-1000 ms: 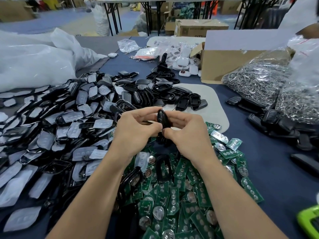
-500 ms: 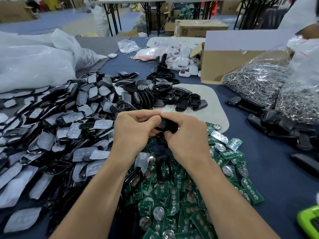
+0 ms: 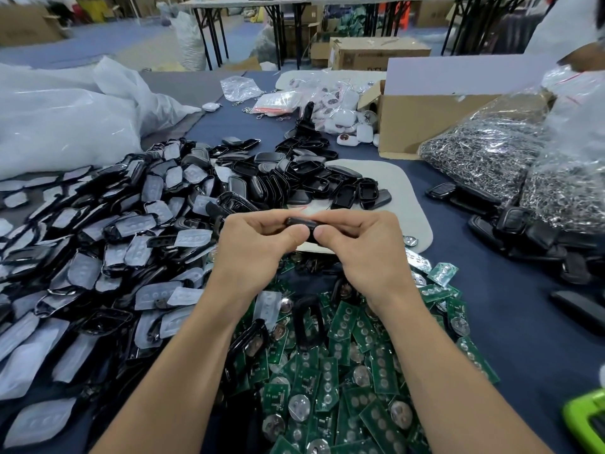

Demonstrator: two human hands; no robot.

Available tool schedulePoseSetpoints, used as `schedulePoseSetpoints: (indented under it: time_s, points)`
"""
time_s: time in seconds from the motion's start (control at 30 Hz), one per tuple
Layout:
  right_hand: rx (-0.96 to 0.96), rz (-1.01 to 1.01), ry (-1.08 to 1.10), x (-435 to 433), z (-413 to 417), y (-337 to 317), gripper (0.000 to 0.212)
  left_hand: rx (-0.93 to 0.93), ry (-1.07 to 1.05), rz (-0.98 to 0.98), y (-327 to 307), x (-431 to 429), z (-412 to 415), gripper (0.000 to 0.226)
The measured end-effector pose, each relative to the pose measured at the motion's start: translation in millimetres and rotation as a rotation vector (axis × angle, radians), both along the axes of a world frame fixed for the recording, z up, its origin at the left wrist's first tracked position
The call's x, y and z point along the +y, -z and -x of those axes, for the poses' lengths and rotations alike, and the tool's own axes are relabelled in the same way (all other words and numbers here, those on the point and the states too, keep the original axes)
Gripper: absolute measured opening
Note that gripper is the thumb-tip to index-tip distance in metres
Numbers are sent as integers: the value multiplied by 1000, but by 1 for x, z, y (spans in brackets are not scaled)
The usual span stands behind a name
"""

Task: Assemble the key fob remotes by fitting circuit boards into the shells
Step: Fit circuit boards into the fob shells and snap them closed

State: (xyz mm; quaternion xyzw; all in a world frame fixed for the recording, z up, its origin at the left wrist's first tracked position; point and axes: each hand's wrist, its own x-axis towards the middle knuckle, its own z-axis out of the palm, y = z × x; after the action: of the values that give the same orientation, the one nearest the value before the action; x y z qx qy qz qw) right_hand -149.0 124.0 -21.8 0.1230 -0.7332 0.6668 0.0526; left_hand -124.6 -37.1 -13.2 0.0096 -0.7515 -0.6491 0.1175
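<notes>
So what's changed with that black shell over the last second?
The black shell, upright a second ago, has been turned to lie level between the left hand and right hand, whose fingers have closed along it. Both hands kept their hold throughout. The green circuit boards and the heap of shells stayed put.

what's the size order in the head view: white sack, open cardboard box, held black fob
1. white sack
2. open cardboard box
3. black fob, smallest though nearest the camera
</notes>
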Motion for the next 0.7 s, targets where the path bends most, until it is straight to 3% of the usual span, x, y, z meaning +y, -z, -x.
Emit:
schedulePoseSetpoints:
  time_s: [0.23,0.37,0.43,0.47,0.53,0.63,0.7]
  points:
    - [26,-27,16,1,-3,-5,30,116,-29,51,0,-1,-2,30]
    - [77,-318,-49,5,0,-8,29,117,-104,302,4,3,-4,35]
    - [60,-356,-54,4,0,-6,26,135,-163,347,5,5,-4,40]
    - [11,-291,-66,3,0,-5,24,145,-190,292,5,5,-2,38]
    - [-197,70,-122,-2,-1,-4,19,133,-176,104,5,6,2,31]
    - [-462,508,-199,-12,-4,-5,10,35,3,-130,1,16,2,9]
    - [-537,617,-240,-18,-6,-4,9,-17,9,-244,5,21,2,31]
